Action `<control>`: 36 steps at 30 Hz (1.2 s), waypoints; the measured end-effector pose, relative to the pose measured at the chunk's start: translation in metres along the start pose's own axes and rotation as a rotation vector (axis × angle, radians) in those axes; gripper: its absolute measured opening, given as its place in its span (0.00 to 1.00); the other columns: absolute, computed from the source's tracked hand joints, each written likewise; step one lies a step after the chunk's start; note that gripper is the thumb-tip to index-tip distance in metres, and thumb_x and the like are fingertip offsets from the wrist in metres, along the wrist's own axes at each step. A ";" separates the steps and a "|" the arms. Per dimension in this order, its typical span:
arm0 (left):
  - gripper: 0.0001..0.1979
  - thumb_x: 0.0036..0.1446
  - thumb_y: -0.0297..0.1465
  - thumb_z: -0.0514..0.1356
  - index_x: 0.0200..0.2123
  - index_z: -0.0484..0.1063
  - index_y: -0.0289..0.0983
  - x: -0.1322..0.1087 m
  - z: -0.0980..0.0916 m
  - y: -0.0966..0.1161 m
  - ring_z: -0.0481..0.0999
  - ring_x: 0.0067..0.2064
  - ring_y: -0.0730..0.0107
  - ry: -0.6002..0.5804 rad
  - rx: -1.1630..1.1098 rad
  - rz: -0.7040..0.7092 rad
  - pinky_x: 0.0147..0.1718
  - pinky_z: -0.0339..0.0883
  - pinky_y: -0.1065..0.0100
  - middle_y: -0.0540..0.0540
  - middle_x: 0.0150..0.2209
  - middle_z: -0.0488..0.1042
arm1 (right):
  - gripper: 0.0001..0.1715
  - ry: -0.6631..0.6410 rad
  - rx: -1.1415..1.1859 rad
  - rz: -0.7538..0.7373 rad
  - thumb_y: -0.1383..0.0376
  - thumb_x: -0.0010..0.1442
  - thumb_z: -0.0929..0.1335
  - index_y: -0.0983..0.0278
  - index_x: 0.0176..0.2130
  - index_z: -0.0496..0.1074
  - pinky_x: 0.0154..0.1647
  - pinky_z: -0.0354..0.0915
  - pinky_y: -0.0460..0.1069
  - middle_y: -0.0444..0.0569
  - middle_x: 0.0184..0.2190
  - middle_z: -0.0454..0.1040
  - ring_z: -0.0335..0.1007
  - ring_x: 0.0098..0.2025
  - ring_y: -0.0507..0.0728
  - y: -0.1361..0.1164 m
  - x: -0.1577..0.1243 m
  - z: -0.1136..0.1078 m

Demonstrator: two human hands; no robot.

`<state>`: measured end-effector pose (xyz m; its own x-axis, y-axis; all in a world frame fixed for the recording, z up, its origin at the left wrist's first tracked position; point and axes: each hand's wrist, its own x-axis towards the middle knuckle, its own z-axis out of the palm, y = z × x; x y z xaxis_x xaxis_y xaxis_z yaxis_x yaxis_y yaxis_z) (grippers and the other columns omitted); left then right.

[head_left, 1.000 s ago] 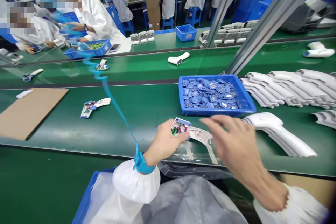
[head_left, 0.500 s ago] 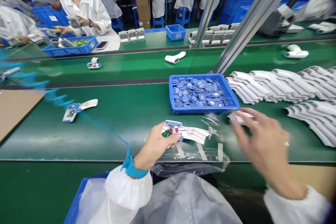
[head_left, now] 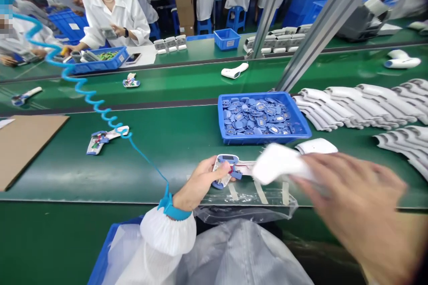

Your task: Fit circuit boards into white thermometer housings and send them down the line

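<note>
My left hand point(head_left: 200, 182) sits low over the green belt point(head_left: 150, 173), wrist angled, thumb and fingers pressed together, pinching the open thermometer half point(head_left: 245, 168) with its circuit board showing. My right hand point(head_left: 354, 196) is a blur, stretched across with a white plastic shell point(head_left: 277, 163) at its fingers; I cannot tell whether they grip it. A second shell point(head_left: 316, 146) lies just beside the blue tray point(head_left: 264, 139) of round parts, and a blue strap point(head_left: 170, 208) circles my left wrist
</note>
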<state>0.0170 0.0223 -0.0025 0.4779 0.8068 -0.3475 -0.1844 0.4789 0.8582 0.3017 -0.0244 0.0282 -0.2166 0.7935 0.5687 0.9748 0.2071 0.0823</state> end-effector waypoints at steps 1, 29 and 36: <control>0.25 0.63 0.47 0.62 0.53 0.74 0.33 0.000 0.000 0.000 0.76 0.42 0.67 -0.004 -0.004 0.012 0.37 0.65 0.72 0.39 0.46 0.78 | 0.16 -0.049 0.044 -0.110 0.54 0.69 0.66 0.60 0.47 0.77 0.54 0.57 0.64 0.53 0.45 0.82 0.74 0.49 0.65 -0.024 0.007 -0.003; 0.27 0.66 0.41 0.59 0.63 0.60 0.37 -0.036 -0.031 -0.026 0.73 0.59 0.55 0.093 1.109 0.456 0.58 0.67 0.57 0.37 0.60 0.72 | 0.36 -1.036 1.179 0.354 0.42 0.67 0.61 0.56 0.65 0.68 0.57 0.70 0.58 0.54 0.58 0.75 0.68 0.62 0.66 -0.068 0.022 -0.004; 0.28 0.68 0.41 0.56 0.65 0.58 0.34 -0.040 -0.030 -0.027 0.72 0.61 0.56 0.049 1.032 0.434 0.60 0.66 0.58 0.34 0.61 0.70 | 0.34 -1.203 1.333 0.586 0.40 0.67 0.59 0.55 0.55 0.78 0.48 0.74 0.55 0.51 0.46 0.81 0.78 0.47 0.62 -0.072 0.030 -0.007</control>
<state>-0.0229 -0.0125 -0.0229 0.5073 0.8595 0.0622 0.4844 -0.3441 0.8043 0.2256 -0.0197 0.0447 -0.4083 0.7204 -0.5606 0.3841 -0.4215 -0.8215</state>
